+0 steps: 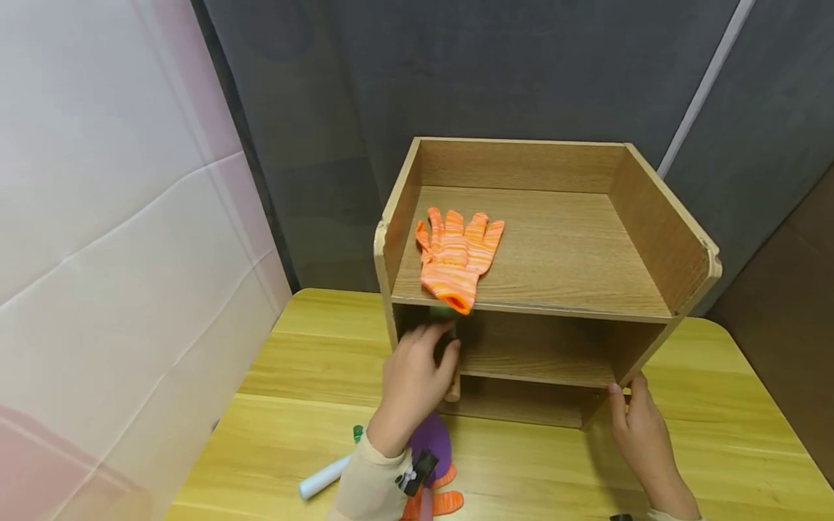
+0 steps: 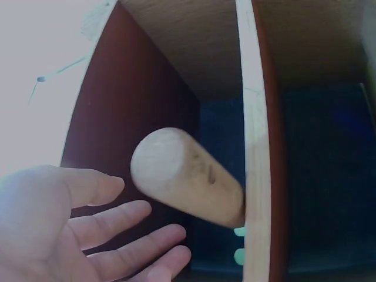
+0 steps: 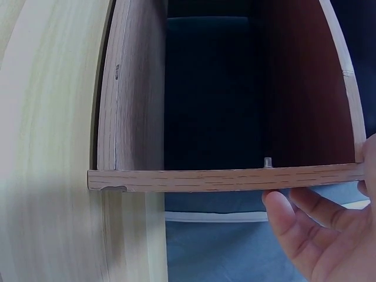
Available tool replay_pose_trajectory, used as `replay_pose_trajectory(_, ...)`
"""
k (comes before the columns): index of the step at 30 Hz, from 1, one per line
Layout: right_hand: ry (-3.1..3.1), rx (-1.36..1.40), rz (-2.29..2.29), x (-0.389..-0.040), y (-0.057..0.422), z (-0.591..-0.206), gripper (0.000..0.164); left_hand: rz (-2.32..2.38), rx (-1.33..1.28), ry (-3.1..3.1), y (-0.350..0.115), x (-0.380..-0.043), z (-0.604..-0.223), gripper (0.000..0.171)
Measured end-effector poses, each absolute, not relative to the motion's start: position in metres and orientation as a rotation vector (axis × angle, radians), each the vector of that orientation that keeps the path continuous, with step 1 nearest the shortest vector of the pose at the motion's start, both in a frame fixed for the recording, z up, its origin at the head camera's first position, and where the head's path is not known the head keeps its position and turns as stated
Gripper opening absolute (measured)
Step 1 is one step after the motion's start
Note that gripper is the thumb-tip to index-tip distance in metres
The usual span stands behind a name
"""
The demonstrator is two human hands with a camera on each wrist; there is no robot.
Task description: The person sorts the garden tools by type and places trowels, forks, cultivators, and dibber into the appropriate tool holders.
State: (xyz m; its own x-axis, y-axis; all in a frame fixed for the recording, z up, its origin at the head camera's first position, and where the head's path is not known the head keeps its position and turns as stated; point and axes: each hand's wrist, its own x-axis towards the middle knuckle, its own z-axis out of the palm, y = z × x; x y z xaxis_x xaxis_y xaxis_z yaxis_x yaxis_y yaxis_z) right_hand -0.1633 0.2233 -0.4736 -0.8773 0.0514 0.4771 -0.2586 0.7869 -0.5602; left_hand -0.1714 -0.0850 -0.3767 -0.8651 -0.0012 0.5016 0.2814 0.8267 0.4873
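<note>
A wooden shelf unit (image 1: 541,253) stands on the table. On its middle level, at the left side, lies a tool with a thick wooden handle (image 2: 188,176) that sticks out past the front. Green bits of its far end show behind the board; its kind is hidden. My left hand (image 1: 417,376) is beside the handle; in the left wrist view its fingers (image 2: 135,241) are spread and apart from the wood. My right hand (image 1: 645,434) touches the outside of the right side panel (image 3: 235,179) with loosely bent fingers.
An orange-striped knit glove (image 1: 452,260) lies on the top shelf. In front, partly under my left sleeve, are a purple rounded object (image 1: 433,438), another orange glove (image 1: 448,501), a light-blue cylinder (image 1: 323,477) and a small green piece (image 1: 357,433). Dark curtains hang behind.
</note>
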Motion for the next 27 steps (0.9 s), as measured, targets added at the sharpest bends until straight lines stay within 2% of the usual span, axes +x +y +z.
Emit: replay_pose_trajectory(27,-2.491,0.155,0.89,-0.165,0.225,-0.476,0.036,-1.004,-0.482,-2.275,-0.109,-0.131,-0.37,0.031)
